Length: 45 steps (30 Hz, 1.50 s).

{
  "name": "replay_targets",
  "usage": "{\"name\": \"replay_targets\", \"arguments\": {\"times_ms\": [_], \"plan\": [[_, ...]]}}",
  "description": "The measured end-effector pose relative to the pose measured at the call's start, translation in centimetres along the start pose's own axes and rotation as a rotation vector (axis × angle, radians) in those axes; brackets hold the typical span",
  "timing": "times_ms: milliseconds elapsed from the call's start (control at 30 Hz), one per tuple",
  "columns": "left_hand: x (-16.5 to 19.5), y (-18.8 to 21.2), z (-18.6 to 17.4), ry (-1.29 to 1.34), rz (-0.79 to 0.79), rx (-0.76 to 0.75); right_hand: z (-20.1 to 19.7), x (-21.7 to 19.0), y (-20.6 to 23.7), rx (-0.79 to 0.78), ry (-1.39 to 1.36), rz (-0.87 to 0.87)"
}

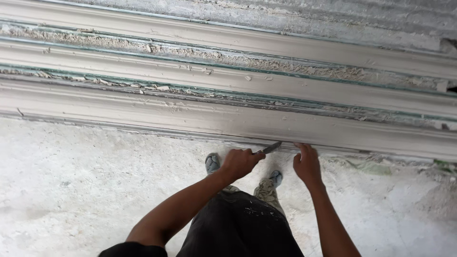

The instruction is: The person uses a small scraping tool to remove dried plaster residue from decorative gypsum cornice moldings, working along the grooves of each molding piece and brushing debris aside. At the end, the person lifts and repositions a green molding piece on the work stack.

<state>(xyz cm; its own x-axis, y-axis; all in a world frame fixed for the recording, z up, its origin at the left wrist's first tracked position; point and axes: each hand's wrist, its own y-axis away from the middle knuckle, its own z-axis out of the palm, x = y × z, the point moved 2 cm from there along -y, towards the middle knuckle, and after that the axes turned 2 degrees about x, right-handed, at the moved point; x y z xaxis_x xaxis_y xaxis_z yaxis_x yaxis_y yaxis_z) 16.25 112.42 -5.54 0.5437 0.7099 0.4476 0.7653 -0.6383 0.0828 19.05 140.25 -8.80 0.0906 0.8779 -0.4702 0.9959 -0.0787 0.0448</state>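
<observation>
Gripping a small blade (272, 148) in the closed left hand (239, 163), tip slanting up-right against the lower edge of the nearest pale moulding strip (143, 112). Resting the right hand (307, 165) just beside, fingers spread flat on that same edge. Lying beyond, two more parallel strips (200, 78), crumbs scattered between.

Bare forearms, short black sleeve (131, 248), dark paint-flecked trousers (240, 226) (white specks), grey plaster-dusted shoes (213, 163)
</observation>
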Motion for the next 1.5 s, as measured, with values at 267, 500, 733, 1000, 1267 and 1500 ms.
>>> {"name": "replay_targets", "arguments": {"times_ms": [267,500,733,1000,1267,1500], "plan": [[3.3,3.3,1.7,0.057,-0.252,0.124,-1.0,3.1,-1.7,-0.038,-0.149,-0.374],[11.4,11.4,8.8,0.781,-1.061,0.453,-0.9,1.2,-6.3,-0.370,0.146,-0.453],[11.5,13.7,13.2,0.930,-1.290,0.865,0.3,-1.5,-8.2,-0.510,0.519,-0.492],[5.0,5.4,10.1,1.459,-1.264,0.720,-1.1,-3.5,-8.7,-0.546,0.534,-0.322],[3.2,-0.3,9.2,1.645,-1.193,0.551,-1.1,-2.5,-7.6,-0.307,0.313,-0.304],[3.8,9.0,2.6,1.029,-0.724,0.280,-1.7,-2.0,-5.9,-0.207,0.241,-0.298]]}}
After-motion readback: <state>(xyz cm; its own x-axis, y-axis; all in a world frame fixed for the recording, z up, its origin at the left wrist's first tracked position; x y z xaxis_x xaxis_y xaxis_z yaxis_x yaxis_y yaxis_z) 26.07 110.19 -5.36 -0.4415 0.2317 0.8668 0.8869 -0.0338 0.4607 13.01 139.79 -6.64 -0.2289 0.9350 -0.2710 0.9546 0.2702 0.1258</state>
